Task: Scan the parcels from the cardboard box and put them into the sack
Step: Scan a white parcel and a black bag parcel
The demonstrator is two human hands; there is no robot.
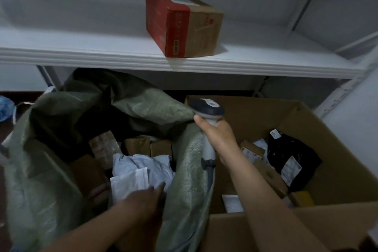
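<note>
I'm looking down between two openings. The sack (51, 149) gapes on the left, its green rim folded over on the near right side and pressed against the cardboard box (337, 149), whose flaps stand open. A white shelf (102, 55) juts out overhead and caps the room above both. A red and brown carton (184, 24) sits at the shelf's front edge. A blue bag (5, 108) lies on the floor far left. My right hand (218, 137) is wrapped round the scanner (206, 108) handle, above the box's left wall. A black parcel (290, 153) lies inside the box, well right of that hand. My left hand (143, 196) is down in the sack, fingers stretched nearly flat, tips touching the white parcel (141, 168) lying atop the brown parcels (149, 145).
</note>
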